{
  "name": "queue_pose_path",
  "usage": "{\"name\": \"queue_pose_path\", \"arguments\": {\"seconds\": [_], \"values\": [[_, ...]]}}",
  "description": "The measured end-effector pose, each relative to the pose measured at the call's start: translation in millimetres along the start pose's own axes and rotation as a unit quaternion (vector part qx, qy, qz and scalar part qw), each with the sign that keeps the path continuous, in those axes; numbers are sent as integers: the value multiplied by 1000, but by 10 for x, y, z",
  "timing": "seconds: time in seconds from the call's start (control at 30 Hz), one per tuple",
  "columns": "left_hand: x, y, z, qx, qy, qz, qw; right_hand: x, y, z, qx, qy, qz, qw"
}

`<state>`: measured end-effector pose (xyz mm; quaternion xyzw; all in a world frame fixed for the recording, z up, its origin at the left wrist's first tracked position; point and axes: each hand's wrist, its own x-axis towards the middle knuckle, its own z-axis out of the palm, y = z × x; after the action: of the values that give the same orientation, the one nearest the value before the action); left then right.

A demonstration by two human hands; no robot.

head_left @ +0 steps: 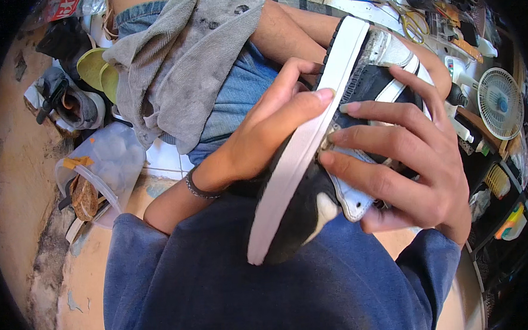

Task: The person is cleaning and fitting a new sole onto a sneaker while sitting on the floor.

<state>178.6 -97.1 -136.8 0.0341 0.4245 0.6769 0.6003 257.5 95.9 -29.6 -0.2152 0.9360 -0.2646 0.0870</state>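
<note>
A black and white sneaker [305, 207] is held on its side in front of my chest, its white sole edge facing up and to the left. My left hand [279, 113] grips the sole, with the thumb pressed on the white sidewall and the other fingers behind it, partly hidden. Spread across the shoe's upper, my right hand [404, 154] rests its fingertips along the seam where upper meets sole. Its thumb is near the lace area. A grey cloth [181, 68] lies over my jeans-clad lap beyond the shoe.
At left stand a translucent plastic bucket [117, 152], a grey shoe [85, 105] and yellow-green slippers [95, 69]. Along the right lie yellow-handled scissors [413, 25], a small white fan [500, 103], a brush [499, 179] and a rack of clutter.
</note>
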Motion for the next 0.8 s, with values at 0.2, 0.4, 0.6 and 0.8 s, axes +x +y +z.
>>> {"name": "queue_pose_path", "arguments": {"seconds": [0.2,0.4,0.6,0.8], "values": [[26,112,-203,65,-93,-16,993,-142,153,198,55,70,116,989],[-149,281,-121,231,-139,141,953,-439,246,555,106,148,224,957],[-166,291,-1,267,-92,130,950,-556,480,447,169,128,130,969],[-151,330,171,228,-88,89,966,-694,512,376,162,133,96,973]]}}
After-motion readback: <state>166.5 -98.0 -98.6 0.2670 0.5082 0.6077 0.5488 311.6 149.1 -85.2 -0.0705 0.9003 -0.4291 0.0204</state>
